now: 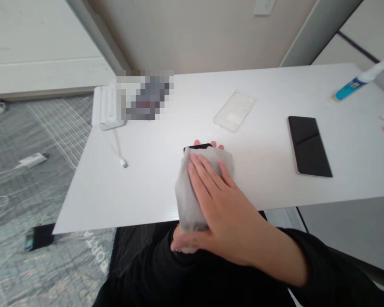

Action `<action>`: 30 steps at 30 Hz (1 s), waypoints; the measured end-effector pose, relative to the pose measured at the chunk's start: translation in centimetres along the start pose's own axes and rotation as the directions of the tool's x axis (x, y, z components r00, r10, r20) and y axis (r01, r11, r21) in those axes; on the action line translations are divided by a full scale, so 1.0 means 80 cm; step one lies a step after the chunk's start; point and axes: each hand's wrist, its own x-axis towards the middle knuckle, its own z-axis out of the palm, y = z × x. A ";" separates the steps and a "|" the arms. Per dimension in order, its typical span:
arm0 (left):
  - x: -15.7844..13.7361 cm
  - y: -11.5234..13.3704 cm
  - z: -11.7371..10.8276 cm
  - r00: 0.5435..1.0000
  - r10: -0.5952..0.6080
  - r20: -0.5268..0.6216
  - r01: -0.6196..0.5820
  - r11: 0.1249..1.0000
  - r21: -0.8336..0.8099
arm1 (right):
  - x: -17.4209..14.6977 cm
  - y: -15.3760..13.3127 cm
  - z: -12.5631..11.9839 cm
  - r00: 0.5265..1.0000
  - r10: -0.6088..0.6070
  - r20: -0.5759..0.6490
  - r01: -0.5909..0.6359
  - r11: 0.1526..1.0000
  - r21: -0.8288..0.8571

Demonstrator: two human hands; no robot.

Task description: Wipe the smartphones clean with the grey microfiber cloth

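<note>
A light grey cloth [187,187] is draped over a dark smartphone [198,146], and only the phone's black top edge shows past it. My left hand [213,144] is underneath, supporting the phone; its fingertips stick out beyond the far edge, while the palm is hidden. On top of the cloth lies my right hand [222,202], flat, with fingers stretched forward and the thumb out to the left. Both hands are over the near edge of the white table [141,187]. Beyond them rests a clear phone case [234,111].
To the right lies a black tablet-like device [310,146], with a blue and white tube [350,88] behind it. At the back left are a white power strip [108,106] and a cable plug [123,163]. A dark object [40,237] lies on the patterned floor mat.
</note>
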 end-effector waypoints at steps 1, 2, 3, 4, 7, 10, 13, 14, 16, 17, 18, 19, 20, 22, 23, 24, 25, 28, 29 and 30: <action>-0.001 -0.001 0.000 0.998 0.062 -0.013 -0.062 0.998 -0.003 | 0.014 0.009 -0.006 1.000 0.019 -0.001 -0.019 1.000 0.005; -0.001 0.000 0.001 0.998 0.069 -0.003 -0.069 0.998 -0.010 | 0.024 0.019 -0.012 0.999 0.044 -0.005 -0.044 0.999 0.005; 0.001 0.001 0.002 1.000 0.029 0.004 -0.029 0.999 -0.018 | 0.029 0.029 -0.016 0.997 0.071 -0.004 -0.071 0.997 0.001; 0.004 0.004 0.004 1.000 -0.027 0.008 0.027 0.999 -0.035 | 0.030 0.036 -0.017 0.995 0.099 0.002 -0.099 0.995 -0.005; 0.012 0.015 0.010 0.984 -0.174 0.036 0.177 0.978 -0.113 | 0.006 0.039 -0.010 0.985 0.170 0.019 -0.170 0.985 -0.034; 0.010 0.016 0.010 0.968 -0.211 0.134 0.232 0.957 -0.172 | -0.035 0.013 0.005 0.984 0.179 -0.010 -0.179 0.982 -0.062; -0.007 0.000 0.006 0.986 -0.061 0.155 0.087 0.982 -0.166 | -0.048 -0.016 0.012 0.996 0.083 -0.023 -0.085 0.994 -0.069; -0.015 -0.007 0.005 0.993 0.029 0.116 -0.009 0.985 -0.172 | -0.041 -0.020 0.011 0.999 0.041 -0.008 -0.041 0.997 -0.058; -0.025 -0.019 0.002 0.988 0.135 0.071 -0.121 0.977 -0.174 | -0.016 -0.018 0.005 1.000 -0.007 0.026 0.008 1.000 -0.029; -0.026 -0.022 0.002 0.973 0.231 0.023 -0.225 0.960 -0.165 | 0.000 -0.010 0.001 0.999 -0.004 0.036 0.004 1.000 -0.019; -0.024 -0.021 0.002 0.970 0.244 0.007 -0.240 0.958 -0.154 | 0.014 0.000 -0.004 0.999 0.012 0.039 -0.011 1.000 -0.015; -0.020 -0.018 0.002 0.984 0.178 0.012 -0.174 0.974 -0.148 | 0.025 0.012 -0.009 0.999 0.036 0.039 -0.035 0.999 -0.018; -0.013 -0.013 0.004 0.998 0.062 0.025 -0.057 0.986 -0.154 | 0.031 0.025 -0.012 0.997 0.068 0.034 -0.067 0.997 -0.027; 0.002 0.001 0.007 0.988 -0.148 0.037 0.152 0.971 -0.184 | 0.027 0.042 -0.014 0.991 0.128 0.027 -0.127 0.990 -0.053; 0.008 0.007 0.008 0.978 -0.201 0.049 0.207 0.957 -0.202 | 0.018 0.045 -0.011 0.988 0.151 0.021 -0.149 0.986 -0.069; 0.012 0.013 0.009 0.972 -0.222 0.071 0.233 0.947 -0.223 | 0.004 0.043 -0.007 0.986 0.164 0.014 -0.162 0.983 -0.084; 0.015 0.017 0.009 0.969 -0.226 0.101 0.244 0.939 -0.243 | -0.011 0.037 -0.002 0.986 0.168 0.004 -0.166 0.981 -0.100; 0.015 0.019 0.010 0.959 -0.220 0.176 0.262 0.927 -0.267 | -0.051 0.004 0.013 0.991 0.125 -0.051 -0.131 0.983 -0.131; 0.011 0.016 0.011 0.964 -0.217 0.152 0.250 0.935 -0.250 | -0.056 -0.008 0.016 0.994 0.091 -0.065 -0.099 0.986 -0.132; 0.007 0.012 0.011 0.973 -0.209 0.103 0.227 0.948 -0.223 | -0.055 -0.017 0.017 0.996 0.054 -0.068 -0.063 0.990 -0.127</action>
